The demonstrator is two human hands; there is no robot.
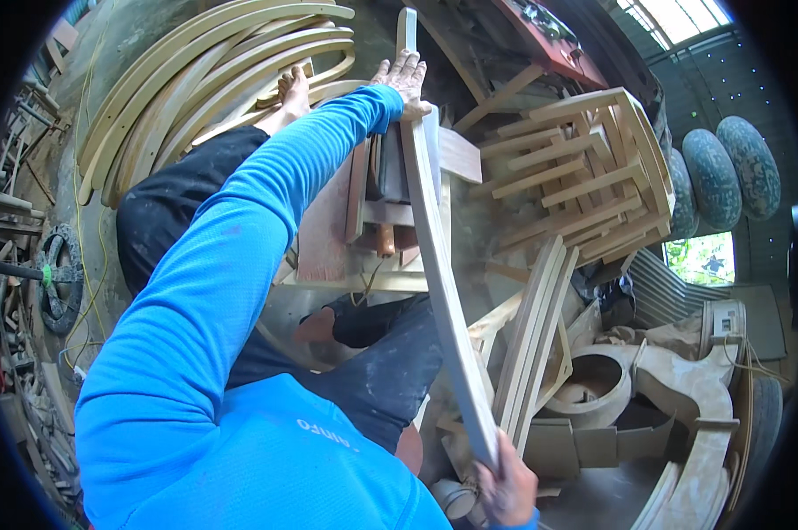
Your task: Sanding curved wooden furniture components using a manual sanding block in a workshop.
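Note:
A long curved wooden slat (436, 256) runs from the top middle of the view down to the lower right. My left hand (405, 81), at the end of a blue sleeve, lies flat on its upper part and presses it against a wooden block stand (377, 203). My right hand (507, 488) grips the slat's lower end near the bottom edge. My bare left foot (293, 91) shows beyond the dark trouser leg, my right foot (315, 327) under the stand.
A pile of bent wooden strips (204, 71) lies at the top left. A slatted wooden chair frame (584, 177) sits at the right. Several straight slats (536, 340) lean beside the held one. Carved wooden parts (673, 389) and a yellow cord (85, 265) lie around.

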